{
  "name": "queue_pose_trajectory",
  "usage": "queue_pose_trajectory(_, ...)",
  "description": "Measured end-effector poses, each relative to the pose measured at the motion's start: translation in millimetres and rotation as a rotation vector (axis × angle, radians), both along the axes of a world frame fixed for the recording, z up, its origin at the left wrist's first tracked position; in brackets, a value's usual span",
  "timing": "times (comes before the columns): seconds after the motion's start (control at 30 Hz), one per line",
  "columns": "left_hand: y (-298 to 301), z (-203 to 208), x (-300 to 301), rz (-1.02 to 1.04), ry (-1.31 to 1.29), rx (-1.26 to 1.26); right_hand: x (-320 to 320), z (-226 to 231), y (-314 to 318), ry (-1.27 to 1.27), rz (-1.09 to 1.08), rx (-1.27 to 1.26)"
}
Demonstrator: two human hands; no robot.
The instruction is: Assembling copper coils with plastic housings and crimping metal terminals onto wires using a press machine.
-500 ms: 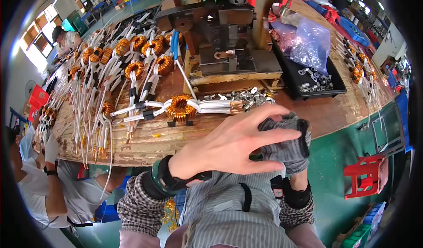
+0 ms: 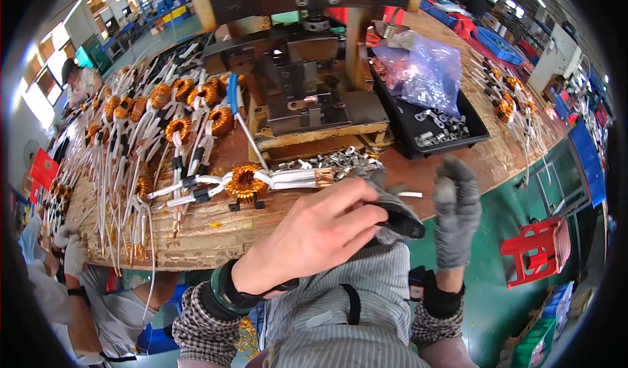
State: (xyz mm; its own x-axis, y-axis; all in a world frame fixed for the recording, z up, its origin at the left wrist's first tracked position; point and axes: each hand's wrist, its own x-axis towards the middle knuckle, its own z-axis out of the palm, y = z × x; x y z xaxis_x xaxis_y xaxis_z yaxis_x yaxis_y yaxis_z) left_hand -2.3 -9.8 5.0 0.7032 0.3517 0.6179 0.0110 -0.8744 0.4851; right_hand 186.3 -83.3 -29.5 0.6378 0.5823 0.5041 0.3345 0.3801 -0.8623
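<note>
My bare left hand (image 2: pixel 311 227) grips a loose grey work glove (image 2: pixel 396 217), its dark cuff opening turned to the right. My right hand (image 2: pixel 456 211) wears a grey glove and is raised just right of the loose glove, apart from it. Its fingers stretch upward with nothing seen in them. On the bench beyond my left hand lies a copper-wound ring coil (image 2: pixel 246 181) with white-sleeved leads. The bare copper ends (image 2: pixel 324 177) of those leads point toward the loose glove. A heap of metal cable lugs (image 2: pixel 353 160) lies behind them, partly hidden by the glove.
A dark metal press (image 2: pixel 311 93) stands at the bench's middle. To its right is a black tray (image 2: pixel 451 147) with lugs and a plastic bag (image 2: pixel 432 73). Many wired coils (image 2: pixel 160 96) cover the left side. A co-worker's gloved hand (image 2: pixel 75 255) shows at far left; a red stool (image 2: pixel 536 253), right.
My right hand has moved apart from my left and opened its fingers upward. The loose glove now hangs from my left hand. The whole view has shifted a little.
</note>
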Motion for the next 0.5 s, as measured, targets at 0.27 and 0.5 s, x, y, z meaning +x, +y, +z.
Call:
queue_pose_trajectory(0.27,1,3,9,-0.049,-0.042,0.175,-5,26,-24,0.023,0.515,-0.538)
queue_pose_trajectory(0.5,-38,-14,17,-0.190,0.212,0.958,-26,32,-5,-0.078,0.335,-0.319)
